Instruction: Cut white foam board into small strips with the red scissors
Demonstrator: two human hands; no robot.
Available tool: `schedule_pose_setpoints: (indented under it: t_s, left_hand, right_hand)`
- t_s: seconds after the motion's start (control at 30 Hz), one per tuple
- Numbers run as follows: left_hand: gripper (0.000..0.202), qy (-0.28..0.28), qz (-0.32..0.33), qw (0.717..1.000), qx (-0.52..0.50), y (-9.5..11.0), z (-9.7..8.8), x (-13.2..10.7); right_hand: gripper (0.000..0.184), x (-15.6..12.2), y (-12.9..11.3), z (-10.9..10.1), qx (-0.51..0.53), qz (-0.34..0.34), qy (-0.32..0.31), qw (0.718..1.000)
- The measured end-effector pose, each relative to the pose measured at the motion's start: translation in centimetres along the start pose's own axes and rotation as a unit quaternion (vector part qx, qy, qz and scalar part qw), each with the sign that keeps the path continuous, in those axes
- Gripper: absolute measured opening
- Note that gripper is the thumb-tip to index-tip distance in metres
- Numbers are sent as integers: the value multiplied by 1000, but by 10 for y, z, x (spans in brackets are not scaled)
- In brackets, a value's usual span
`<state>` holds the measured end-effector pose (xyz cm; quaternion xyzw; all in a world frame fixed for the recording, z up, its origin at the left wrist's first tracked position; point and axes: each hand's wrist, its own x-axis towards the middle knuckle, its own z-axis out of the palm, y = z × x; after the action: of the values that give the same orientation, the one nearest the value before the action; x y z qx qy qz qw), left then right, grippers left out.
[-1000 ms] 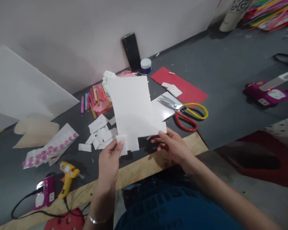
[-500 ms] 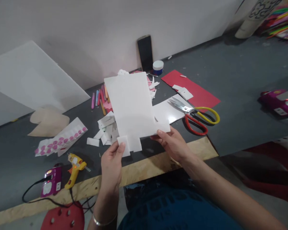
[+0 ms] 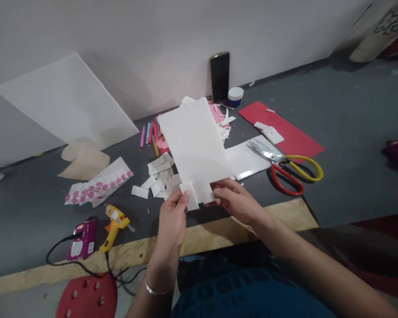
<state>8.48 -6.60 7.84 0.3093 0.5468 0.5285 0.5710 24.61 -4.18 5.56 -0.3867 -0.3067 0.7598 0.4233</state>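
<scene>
A white rectangular board point(image 3: 195, 137) with small white tabs along its near edge is held tilted above the bench. My left hand point(image 3: 174, 216) pinches a white tab point(image 3: 189, 195) at the near left corner, thumb on top. My right hand point(image 3: 237, 201) has its fingers curled at the near right edge, gripping beside another tab; some fingertips are hidden under the board. Just right of the board lie large scissors point(image 3: 281, 163) with one red and one yellow handle, their blades over a white sheet point(image 3: 242, 157).
White offcuts point(image 3: 161, 176) and coloured sticks point(image 3: 154, 137) lie left of the board. A yellow glue gun point(image 3: 114, 225) and a purple device point(image 3: 82, 238) with cables sit near the front edge. Behind are a phone point(image 3: 220, 77), a jar point(image 3: 235, 97) and red sheet point(image 3: 285, 130).
My right hand has let go of the right side piece and moved in to the near-edge tabs. The board has tilted slightly; the camera view has shifted left.
</scene>
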Motion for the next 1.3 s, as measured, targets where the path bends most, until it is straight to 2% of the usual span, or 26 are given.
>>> schedule_pose_setpoints:
  t_s: [0.1,0.23,0.37,0.5,0.6,0.67,0.73,0.83,0.93,1.0,1.03,1.07,1.13,1.23,1.3]
  left_hand:
    - [21,1,29,1000,12,-5,0,4]
    - [27,14,20,999,33,-7,-6,6]
    - [29,13,30,997,77,4,-13,7]
    - [32,1,45,991,127,17,-9,8]
    - [25,22,65,983,168,19,-4,8]
    - [22,59,107,969,214,17,-1,7]
    - [20,115,183,936,278,14,1,7]
    - [9,165,328,849,380,8,5,11]
    - [5,137,424,760,473,-1,10,17]
    - [10,108,445,718,524,-6,11,21]
    - [10,97,446,708,539,-9,11,22]
    - [10,87,441,707,546,-11,10,23]
    - [13,60,421,728,538,-14,8,24]
    - [18,27,374,777,505,-16,5,24]
    - [19,31,328,819,469,-16,3,25]
  right_hand:
    - [29,3,0,2,8,-21,-35,999]
    - [28,12,-2,-3,-10,-49,-8,999]
    - [27,18,-13,-12,-63,-61,-13,996]
    - [25,19,-20,-16,-68,-73,-33,994]
    - [27,20,-19,-18,-65,-73,-41,994]
    - [28,20,-18,-19,-60,-66,-45,995]
    - [30,20,-16,-17,-45,-57,-51,996]
    - [32,17,-11,-12,-10,-46,-53,997]
    - [34,16,-1,-6,12,-57,-44,997]
    - [35,15,5,-3,16,-64,-33,997]
    - [34,16,8,-2,18,-65,-27,997]
    - [34,16,10,-2,19,-64,-23,997]
    - [32,17,12,-3,17,-69,-15,997]
    - [30,18,12,-4,-2,-80,5,997]
    - [28,18,12,-5,-13,-78,16,997]
